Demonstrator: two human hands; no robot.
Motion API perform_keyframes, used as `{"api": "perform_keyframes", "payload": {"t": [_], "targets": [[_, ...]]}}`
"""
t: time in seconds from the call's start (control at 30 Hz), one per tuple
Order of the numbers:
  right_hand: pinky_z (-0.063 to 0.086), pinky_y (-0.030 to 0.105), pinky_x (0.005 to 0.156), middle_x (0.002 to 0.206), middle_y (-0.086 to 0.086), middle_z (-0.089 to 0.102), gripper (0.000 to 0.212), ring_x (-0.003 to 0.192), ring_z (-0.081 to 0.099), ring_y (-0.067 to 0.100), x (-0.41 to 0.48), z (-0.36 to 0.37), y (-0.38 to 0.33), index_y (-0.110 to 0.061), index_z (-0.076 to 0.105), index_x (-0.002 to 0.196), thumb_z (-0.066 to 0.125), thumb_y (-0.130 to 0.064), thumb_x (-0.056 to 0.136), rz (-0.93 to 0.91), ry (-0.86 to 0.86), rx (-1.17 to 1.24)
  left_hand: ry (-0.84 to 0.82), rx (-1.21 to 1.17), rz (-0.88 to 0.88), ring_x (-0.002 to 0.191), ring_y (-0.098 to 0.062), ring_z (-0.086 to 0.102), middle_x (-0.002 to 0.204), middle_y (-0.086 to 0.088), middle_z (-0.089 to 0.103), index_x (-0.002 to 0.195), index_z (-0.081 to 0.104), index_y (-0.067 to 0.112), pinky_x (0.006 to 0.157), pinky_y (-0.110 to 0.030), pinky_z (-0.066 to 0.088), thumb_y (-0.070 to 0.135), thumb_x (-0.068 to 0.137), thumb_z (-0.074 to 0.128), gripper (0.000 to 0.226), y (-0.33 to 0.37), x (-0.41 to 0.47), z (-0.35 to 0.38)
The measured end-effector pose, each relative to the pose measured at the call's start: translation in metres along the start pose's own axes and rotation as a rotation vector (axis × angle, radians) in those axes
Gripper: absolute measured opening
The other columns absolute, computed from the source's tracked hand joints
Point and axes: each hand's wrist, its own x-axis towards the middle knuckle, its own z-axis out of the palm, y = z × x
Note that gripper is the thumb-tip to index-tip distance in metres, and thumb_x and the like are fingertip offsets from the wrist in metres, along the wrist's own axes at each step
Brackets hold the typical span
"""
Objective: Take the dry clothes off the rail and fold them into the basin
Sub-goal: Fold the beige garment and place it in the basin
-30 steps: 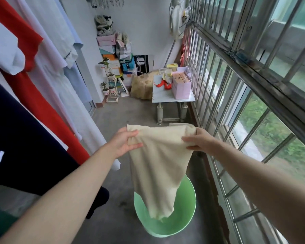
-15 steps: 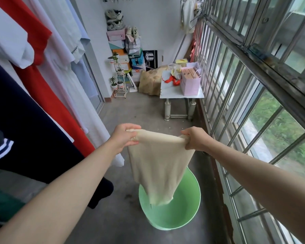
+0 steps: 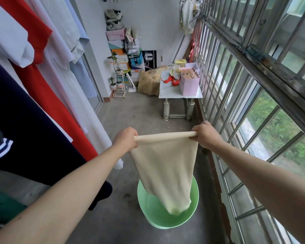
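Mid-fold: left hand [image 3: 126,139] and right hand [image 3: 205,135] each pinch a top corner of the cloth [image 3: 164,166], fingers curled tight. It hangs over the basin [image 3: 195,194], tip probably inside. Next it needs folding again, then lowering in.

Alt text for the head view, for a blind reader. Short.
The left hand and right hand each grip a top corner of a cream cloth, holding it stretched above a green basin on the concrete floor. Hanging clothes fill the left side; a barred window runs along the right.
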Motion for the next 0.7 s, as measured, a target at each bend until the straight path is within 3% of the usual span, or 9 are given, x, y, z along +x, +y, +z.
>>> {"api": "perform_keyframes", "payload": {"t": [0.1, 0.13, 0.2, 0.33, 0.47, 0.53, 0.6, 0.7], "targets": [[0.049, 0.041, 0.087, 0.102, 0.002, 0.057, 0.012, 0.090, 0.053, 0.018, -0.019, -0.007, 0.000, -0.025, 0.060, 0.080, 0.061, -0.024, 0.091, 0.157, -0.047, 0.623, 0.045, -0.260, -0.009, 0.096, -0.031, 0.057, 0.104, -0.012, 0.051, 0.069, 0.054, 0.021, 0.070, -0.031, 0.051, 0.019, 0.075, 0.072, 0.019, -0.012, 0.006, -0.002], [0.049, 0.042, 0.090, 0.098, 0.001, 0.058, 0.011, 0.090, 0.055, 0.018, -0.027, -0.009, 0.000, -0.025, 0.060, 0.085, 0.054, -0.024, 0.095, 0.198, -0.117, 0.839, 0.030, -0.435, -0.007, 0.095, -0.029, 0.057, 0.105, -0.011, 0.049, 0.069, 0.055, 0.020, 0.065, -0.033, 0.054, 0.019, 0.076, 0.072, 0.018, -0.015, 0.006, -0.002], [0.047, 0.043, 0.092, 0.091, -0.002, 0.058, 0.016, 0.086, 0.055, 0.013, -0.038, -0.011, 0.000, -0.025, 0.058, 0.093, 0.045, -0.031, 0.099, 0.223, -0.202, 1.055, -0.076, -0.708, 0.012, 0.090, -0.021, 0.057, 0.100, -0.006, 0.052, 0.082, 0.057, 0.016, 0.064, -0.035, 0.057, 0.016, 0.085, 0.067, 0.010, -0.014, 0.000, -0.006], [0.049, 0.033, 0.075, 0.085, -0.003, 0.056, 0.023, 0.080, 0.053, 0.010, -0.036, -0.021, 0.000, -0.023, 0.058, 0.093, 0.042, -0.038, 0.099, 0.215, -0.195, 1.120, -0.159, -0.942, 0.066, 0.089, -0.016, 0.060, 0.093, -0.004, 0.057, 0.099, 0.052, 0.008, 0.068, -0.041, 0.060, 0.017, 0.093, 0.057, 0.011, -0.004, -0.013, -0.018], [0.055, 0.022, 0.053, 0.085, 0.002, 0.059, 0.024, 0.079, 0.058, 0.014, -0.019, -0.060, -0.006, -0.017, 0.059, 0.097, 0.044, -0.035, 0.098, 0.140, -0.126, 1.265, -0.092, -0.978, 0.116, 0.076, -0.014, 0.056, 0.090, -0.002, 0.057, 0.107, 0.050, 0.010, 0.048, -0.024, 0.052, 0.023, 0.096, 0.052, 0.018, 0.012, -0.014, -0.048], [0.060, 0.030, 0.066, 0.101, 0.004, 0.068, 0.019, 0.094, 0.066, 0.019, -0.013, -0.063, -0.001, -0.016, 0.062, 0.106, 0.054, -0.029, 0.094, 0.076, -0.147, 1.404, -0.073, -1.028, 0.147, 0.068, -0.010, 0.055, 0.085, 0.002, 0.059, 0.110, 0.051, 0.013, 0.043, -0.019, 0.046, 0.024, 0.098, 0.049, 0.017, 0.022, -0.015, -0.068], [0.057, 0.041, 0.084, 0.115, 0.008, 0.068, 0.026, 0.104, 0.065, 0.022, -0.015, -0.037, 0.005, -0.017, 0.064, 0.109, 0.066, -0.019, 0.084, 0.060, -0.226, 1.278, -0.073, -1.059, 0.142, 0.067, -0.010, 0.055, 0.086, 0.003, 0.060, 0.115, 0.051, 0.014, 0.042, -0.019, 0.045, 0.025, 0.098, 0.048, 0.020, 0.030, -0.013, -0.083], [0.054, 0.043, 0.090, 0.115, 0.005, 0.068, 0.030, 0.108, 0.064, 0.022, -0.023, 0.003, 0.001, -0.021, 0.063, 0.112, 0.069, -0.018, 0.083, 0.117, -0.281, 1.131, -0.104, -1.019, 0.086, 0.068, -0.010, 0.054, 0.085, 0.004, 0.059, 0.114, 0.050, 0.015, 0.042, -0.019, 0.045, 0.025, 0.099, 0.048, 0.019, 0.036, -0.010, -0.087]]}}
